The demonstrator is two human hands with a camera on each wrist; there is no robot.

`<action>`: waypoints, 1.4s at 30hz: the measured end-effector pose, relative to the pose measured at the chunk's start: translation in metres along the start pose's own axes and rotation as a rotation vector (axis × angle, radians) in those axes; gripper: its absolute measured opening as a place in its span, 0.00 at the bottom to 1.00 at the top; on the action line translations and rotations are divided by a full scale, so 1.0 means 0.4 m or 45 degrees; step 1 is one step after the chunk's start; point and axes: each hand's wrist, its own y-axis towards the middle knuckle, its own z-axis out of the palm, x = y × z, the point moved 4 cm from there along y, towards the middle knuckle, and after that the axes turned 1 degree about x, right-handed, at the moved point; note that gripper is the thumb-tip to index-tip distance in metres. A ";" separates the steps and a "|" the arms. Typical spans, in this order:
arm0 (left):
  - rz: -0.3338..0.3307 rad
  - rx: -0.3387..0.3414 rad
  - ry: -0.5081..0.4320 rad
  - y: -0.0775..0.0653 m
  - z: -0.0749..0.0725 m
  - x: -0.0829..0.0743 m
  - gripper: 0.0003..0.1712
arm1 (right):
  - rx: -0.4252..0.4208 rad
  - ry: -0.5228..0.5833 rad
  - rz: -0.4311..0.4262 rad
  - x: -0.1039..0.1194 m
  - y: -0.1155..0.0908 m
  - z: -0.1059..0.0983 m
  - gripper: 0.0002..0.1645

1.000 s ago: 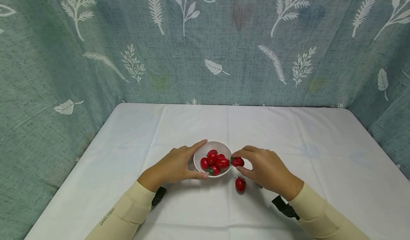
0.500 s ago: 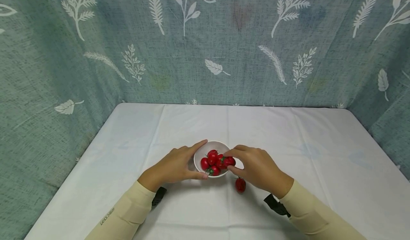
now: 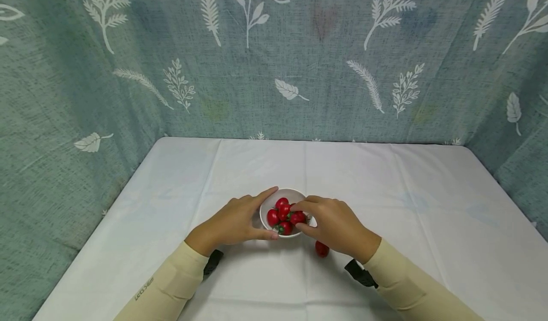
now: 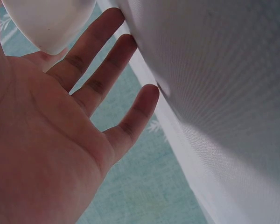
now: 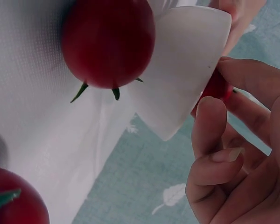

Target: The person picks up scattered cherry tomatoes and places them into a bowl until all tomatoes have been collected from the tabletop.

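Observation:
A small white bowl (image 3: 291, 194) stands on the cloth with several cherry tomatoes (image 3: 272, 218) inside. My left hand (image 3: 233, 220) grips it from the left, index finger and thumb spread around the rim; its other fingers extend beneath toward the cloth in the left wrist view. Over the bowl's right side my right hand (image 3: 338, 223) pinches one cherry tomato (image 3: 298, 218) by thumb and fingers. In the right wrist view that tomato (image 5: 216, 86) is partly hidden behind the bowl's rim. Another cherry tomato (image 3: 322, 248) lies on the cloth below my right hand.
A white cloth (image 3: 368, 169) covers the table. Near the right wrist are two tomatoes on the cloth, a close one (image 5: 109, 42) and one in the corner (image 5: 16, 203); the head view shows only one. A green leaf-patterned curtain (image 3: 257, 97) stands behind and at the sides.
My right hand has carried the pinched cherry tomato leftward, from beside the rim to among the tomatoes in the bowl. The left hand stays at the bowl.

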 end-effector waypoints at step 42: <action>-0.005 -0.019 0.009 -0.001 -0.002 -0.006 0.60 | -0.023 -0.064 0.050 -0.046 -0.079 -0.029 0.17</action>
